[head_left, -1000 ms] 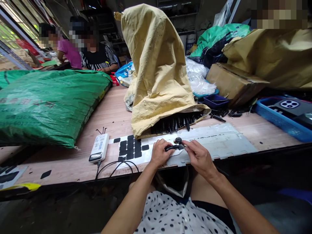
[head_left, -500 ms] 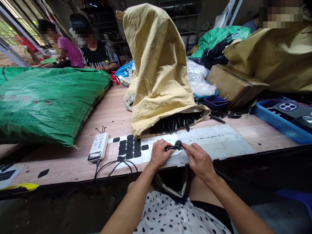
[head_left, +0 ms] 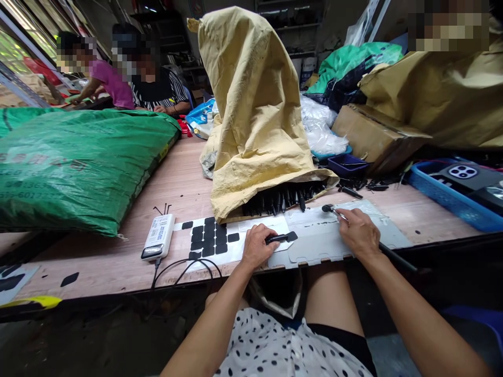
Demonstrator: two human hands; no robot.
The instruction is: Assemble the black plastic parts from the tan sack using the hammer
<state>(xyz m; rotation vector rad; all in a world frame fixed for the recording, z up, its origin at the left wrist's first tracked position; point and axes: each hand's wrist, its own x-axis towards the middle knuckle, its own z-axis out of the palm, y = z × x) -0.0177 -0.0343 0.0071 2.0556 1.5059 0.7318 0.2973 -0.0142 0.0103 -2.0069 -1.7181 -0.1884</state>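
1. Black part [head_left: 281, 238], slim with a flat wider end, lies in front of the tan paper sack [head_left: 255, 104], just short of its open mouth. The left hand [head_left: 257, 246] pins it at the near end, fingers curled tight over it.
2. Right hand [head_left: 359, 233] sits to the right of the sack's mouth, fingers closed around a slim tool [head_left: 332, 210]. The tool's round dark head points toward the sack, and the two hands are well apart.
3. Both hands rest on a grey sheet [head_left: 314, 243] spread before the sack.
4. Loose black pieces [head_left: 283, 199] spill from the sack's mouth, between sack and sheet.
5. Left of the sack's mouth: a white backing sheet [head_left: 239, 254] carrying black pads [head_left: 210, 238], then a white power bank [head_left: 159, 236] with a cable.
6. Further left of the sack, a big green bag [head_left: 78, 162]. To its right, a cardboard box [head_left: 373, 133] and a blue tray [head_left: 444, 196].
7. Behind the sack to the left, two other people sit at the table's far end.
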